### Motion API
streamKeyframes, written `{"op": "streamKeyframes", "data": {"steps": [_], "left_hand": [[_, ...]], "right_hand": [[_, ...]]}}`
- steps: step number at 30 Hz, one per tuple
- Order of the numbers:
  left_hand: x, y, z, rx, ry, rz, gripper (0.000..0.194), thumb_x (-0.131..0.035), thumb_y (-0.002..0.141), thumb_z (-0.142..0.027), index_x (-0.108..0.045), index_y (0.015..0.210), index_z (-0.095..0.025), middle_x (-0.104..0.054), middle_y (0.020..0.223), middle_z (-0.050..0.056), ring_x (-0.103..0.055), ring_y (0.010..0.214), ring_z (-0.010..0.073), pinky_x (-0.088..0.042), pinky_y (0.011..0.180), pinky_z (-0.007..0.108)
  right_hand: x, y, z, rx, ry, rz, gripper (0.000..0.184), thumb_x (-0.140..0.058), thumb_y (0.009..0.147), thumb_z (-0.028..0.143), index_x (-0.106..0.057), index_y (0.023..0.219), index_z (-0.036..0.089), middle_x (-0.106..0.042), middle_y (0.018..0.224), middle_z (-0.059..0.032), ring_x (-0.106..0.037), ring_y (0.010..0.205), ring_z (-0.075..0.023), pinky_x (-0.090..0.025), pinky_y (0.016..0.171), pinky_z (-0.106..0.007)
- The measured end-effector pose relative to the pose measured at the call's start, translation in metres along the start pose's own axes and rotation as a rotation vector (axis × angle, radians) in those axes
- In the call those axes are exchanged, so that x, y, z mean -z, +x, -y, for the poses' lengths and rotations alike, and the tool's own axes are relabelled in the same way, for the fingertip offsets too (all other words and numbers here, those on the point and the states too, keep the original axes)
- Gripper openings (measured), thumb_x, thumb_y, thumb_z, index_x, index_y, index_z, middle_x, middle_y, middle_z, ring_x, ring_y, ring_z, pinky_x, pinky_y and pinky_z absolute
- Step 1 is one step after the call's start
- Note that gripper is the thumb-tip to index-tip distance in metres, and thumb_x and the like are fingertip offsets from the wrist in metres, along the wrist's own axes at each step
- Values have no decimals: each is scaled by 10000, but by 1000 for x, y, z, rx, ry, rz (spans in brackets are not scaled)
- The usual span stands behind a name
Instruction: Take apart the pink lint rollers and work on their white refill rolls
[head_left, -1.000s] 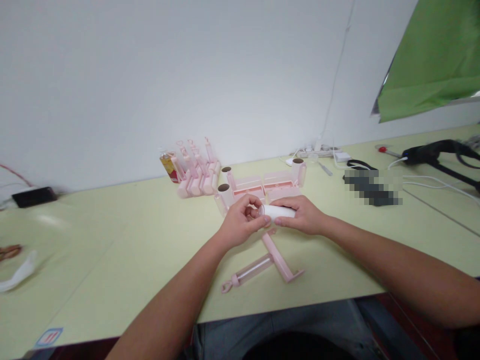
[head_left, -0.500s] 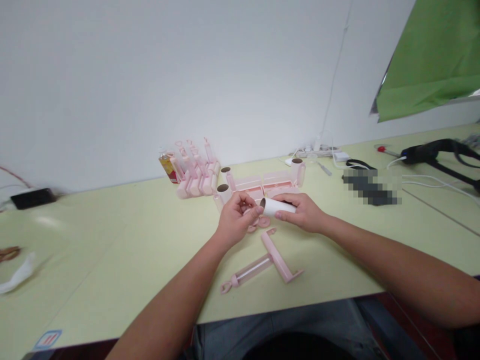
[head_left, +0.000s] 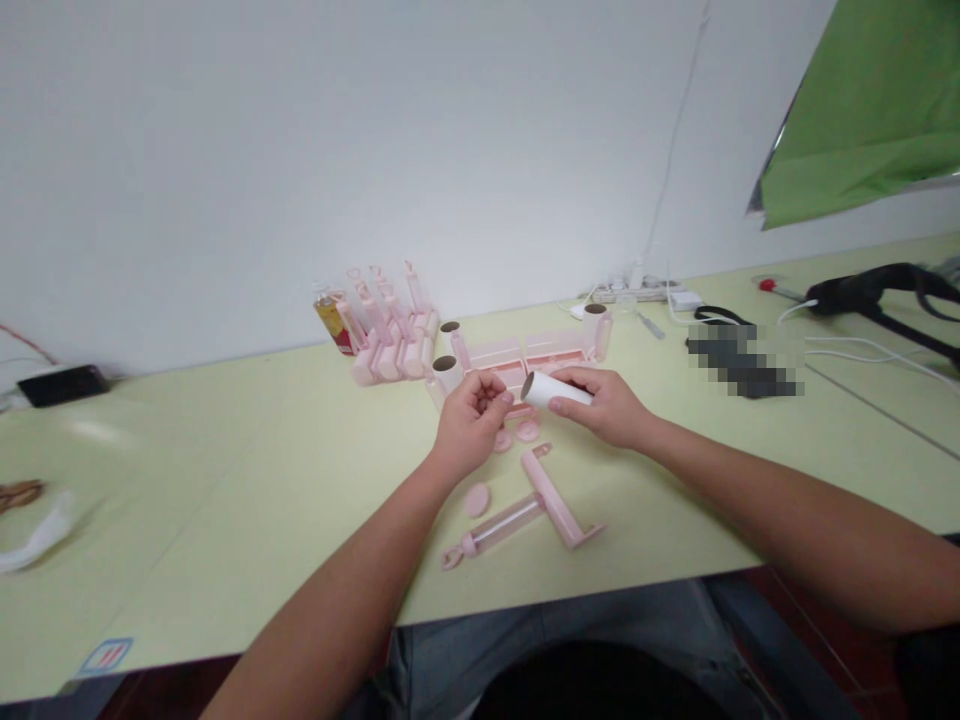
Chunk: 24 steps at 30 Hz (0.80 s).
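Note:
My right hand (head_left: 609, 408) is wrapped round a white paper roll (head_left: 553, 390), held level with its open end facing left. My left hand (head_left: 469, 423) hovers just left of that end with its fingers curled, and whether they hold anything is hidden. Under the hands lie small pink round caps (head_left: 526, 431), and another pink cap (head_left: 477, 499) lies nearer me. A pink lint-roller handle (head_left: 495, 530) and a pink bracket piece (head_left: 556, 498) lie on the pale green table (head_left: 225, 500) in front of me.
Behind the hands stand pink trays (head_left: 525, 358), brown-cored rolls (head_left: 445, 370) and a cluster of pink rollers (head_left: 390, 335) beside a small bottle (head_left: 334, 325). A power strip (head_left: 637, 293), cables and a black tool (head_left: 870, 290) lie at the right. A white strip (head_left: 37, 535) lies far left.
My left hand has drawn away from the roll's end, which now shows open. A pink cap now lies on the table near the handle. The view has tilted slightly.

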<state>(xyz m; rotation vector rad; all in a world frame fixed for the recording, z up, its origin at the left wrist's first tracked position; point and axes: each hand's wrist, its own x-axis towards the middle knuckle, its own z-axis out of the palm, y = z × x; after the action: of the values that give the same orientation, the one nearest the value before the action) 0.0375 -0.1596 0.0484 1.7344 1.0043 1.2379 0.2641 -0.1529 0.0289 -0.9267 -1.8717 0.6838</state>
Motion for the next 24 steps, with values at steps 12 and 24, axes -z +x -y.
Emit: {"op": "streamKeyframes", "data": {"steps": [12,24], "left_hand": [[3,-3,-2,-150,69,152,274,-736,806,-398,-626,916,-172,-581,800,12,-503,616,93,-397,544,217],[-1,-5,6,-53,-6,180,314,-771,777,-387,-575,901,-175,-508,708,-30,-466,540,69,-361,492,198]], "right_hand": [[-3,-3,5,42,2,141,390,-687,848,427,-698,1128,155,-719,999,-52,-646,885,-213,-465,790,-300],[-6,-4,5,37,61,175,408,-679,861,434,-681,1150,146,-708,1016,-60,-637,918,-215,-465,835,-315]]}}
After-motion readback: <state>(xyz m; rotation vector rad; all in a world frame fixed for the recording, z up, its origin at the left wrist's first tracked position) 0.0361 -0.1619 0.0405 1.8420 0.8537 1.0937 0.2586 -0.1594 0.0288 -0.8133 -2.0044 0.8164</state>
